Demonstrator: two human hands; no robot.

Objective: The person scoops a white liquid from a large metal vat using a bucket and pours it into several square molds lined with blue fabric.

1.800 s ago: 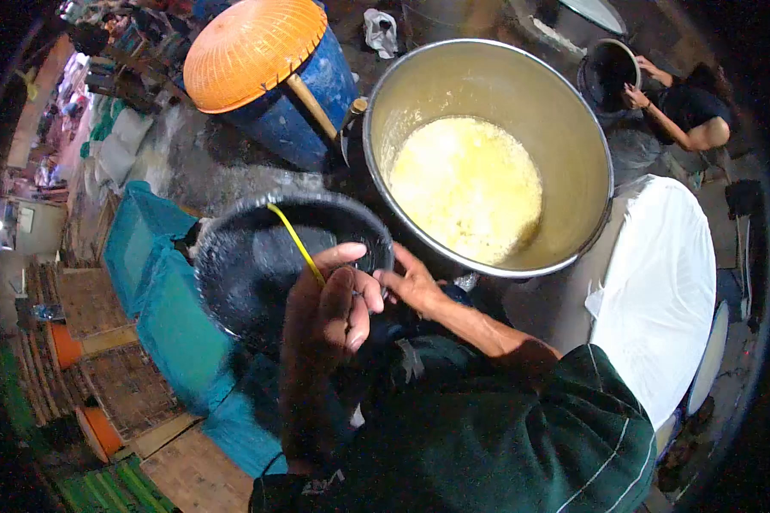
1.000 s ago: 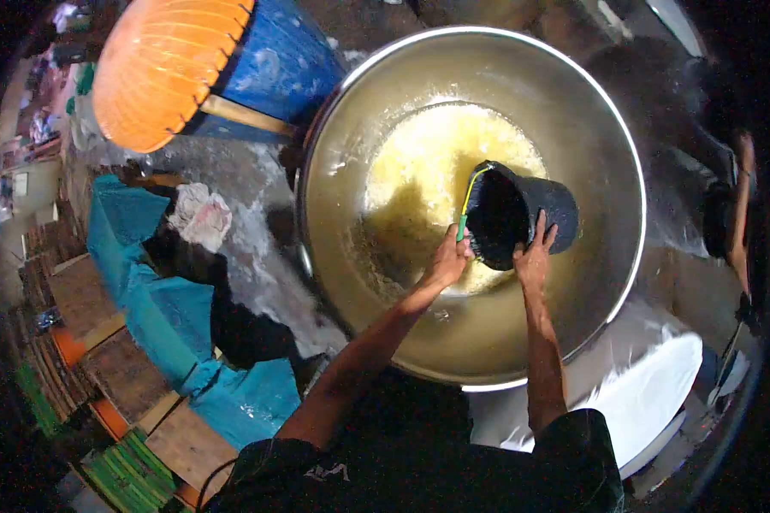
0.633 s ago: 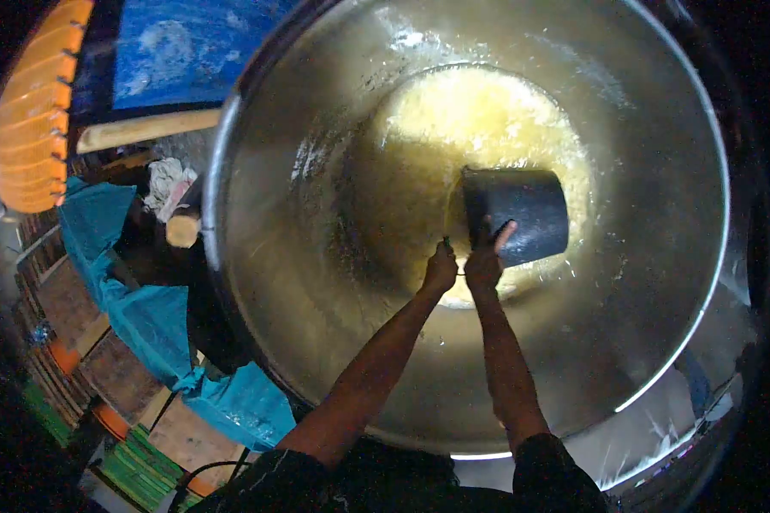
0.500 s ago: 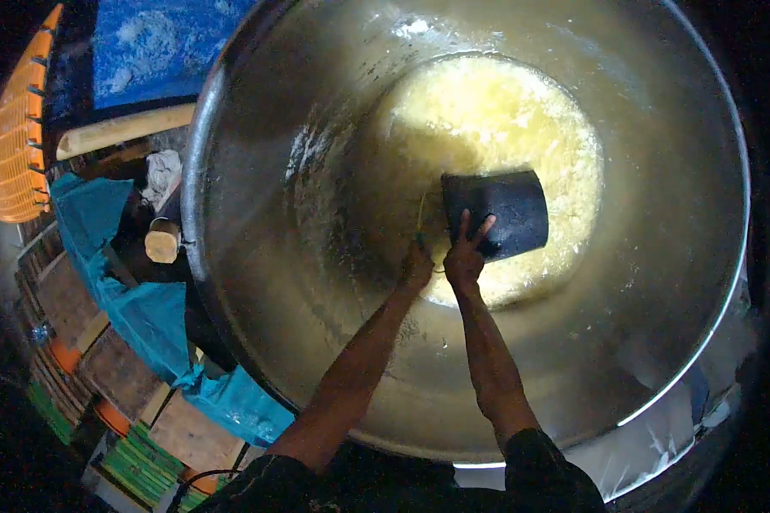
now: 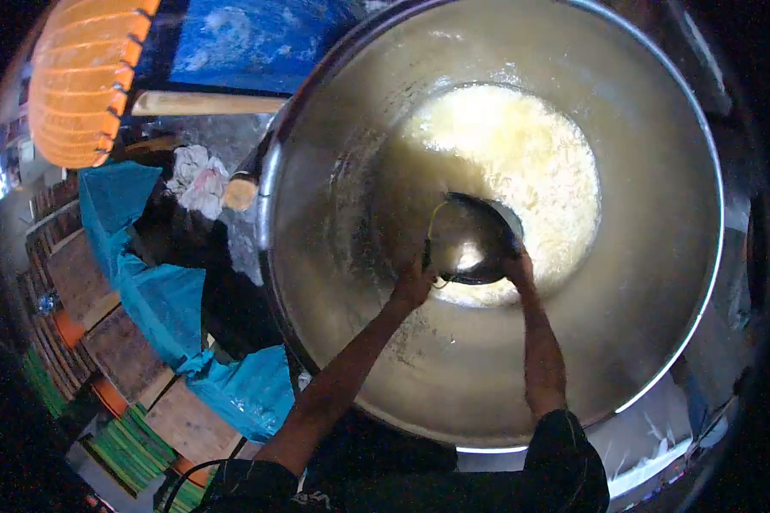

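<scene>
Both my arms reach down into a large steel vat (image 5: 659,282) with pale yellow foamy liquid (image 5: 530,154) at its bottom. A black bucket (image 5: 473,244) sits mouth-up in the liquid, with some yellow liquid inside it. My left hand (image 5: 413,280) grips the bucket's rim at its left side, by the yellow-green handle (image 5: 433,215). My right hand (image 5: 517,263) holds the rim on the right side.
A blue drum (image 5: 248,38) with an orange basket (image 5: 81,77) against it stands at upper left, a wooden pole (image 5: 205,103) across it. Blue tarp (image 5: 158,291) and wooden boards (image 5: 81,282) lie to the left. White cloth (image 5: 650,440) shows at lower right.
The bucket went from lying on its side in the liquid to mouth-up with liquid in it. Both hands kept hold of its rim.
</scene>
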